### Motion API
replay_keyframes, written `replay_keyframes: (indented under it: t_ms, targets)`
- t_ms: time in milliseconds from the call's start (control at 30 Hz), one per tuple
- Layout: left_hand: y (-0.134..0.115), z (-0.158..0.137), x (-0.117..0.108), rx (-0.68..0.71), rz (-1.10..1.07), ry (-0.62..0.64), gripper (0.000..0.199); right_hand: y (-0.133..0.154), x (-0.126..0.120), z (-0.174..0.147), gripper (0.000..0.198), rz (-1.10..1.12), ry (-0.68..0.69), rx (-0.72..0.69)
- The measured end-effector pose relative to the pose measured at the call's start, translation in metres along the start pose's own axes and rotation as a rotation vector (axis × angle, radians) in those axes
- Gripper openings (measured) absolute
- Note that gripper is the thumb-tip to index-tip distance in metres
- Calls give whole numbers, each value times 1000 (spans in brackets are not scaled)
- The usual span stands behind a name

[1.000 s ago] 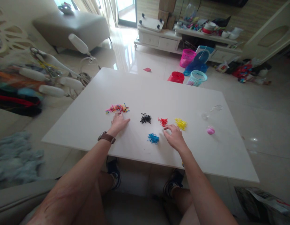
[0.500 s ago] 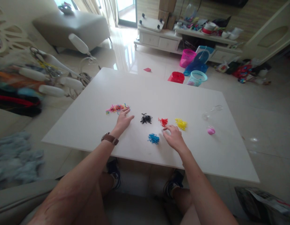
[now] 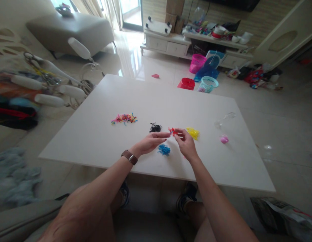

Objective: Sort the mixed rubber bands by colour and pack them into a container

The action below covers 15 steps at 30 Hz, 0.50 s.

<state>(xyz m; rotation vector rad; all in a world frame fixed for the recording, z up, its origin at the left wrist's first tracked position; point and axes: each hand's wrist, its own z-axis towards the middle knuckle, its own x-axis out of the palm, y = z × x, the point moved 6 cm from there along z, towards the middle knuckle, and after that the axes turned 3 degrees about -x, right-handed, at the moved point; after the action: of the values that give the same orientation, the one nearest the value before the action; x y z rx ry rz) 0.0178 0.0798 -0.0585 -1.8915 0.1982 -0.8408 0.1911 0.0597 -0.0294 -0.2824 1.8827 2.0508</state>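
The red pile (image 3: 172, 130) lies between left fingers (image 3: 162, 134) and right fingers (image 3: 181, 131).

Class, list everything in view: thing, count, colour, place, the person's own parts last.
Table: one, white, centre.
Mixed pile: one, multicoloured, table's left.
Black pile: one, black, table's middle.
Red pile: one, red, right of black pile.
Yellow pile: one, yellow, right of red.
Blue pile: one, blue, nearest front edge.
Rounded object: one, pink, table's right.
Clear object: probably one, transparent, beyond pink one.
Baskets: two, pink and pale blue, beyond table.
Container: one, red, beside baskets.
Lamp shades: four, white, left.
Padded bench: one, grey, far left.
Low cabinets: count unclear, white, far side.
Clutter: uncountable, mixed, room edges.
Watch: one, brown strap, left wrist.
Shoes: two, dark, below table.
Left hand: one, bare, by red pile.
Right hand: one, bare, by red pile.
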Motion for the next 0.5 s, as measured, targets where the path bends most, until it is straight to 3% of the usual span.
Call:
replay_keyframes:
  t_ms: [167,300,500]
  targets:
    - [7,2,13,-30,-50,84,41,-7,8,0,34,206,76,21]
    - [12,8,10,-43,-77,4,39,-11,9,-1,21,200,68,21]
    - [16,12,2,-45,-71,-149,32,-11,7,-1,25,218,50,67]
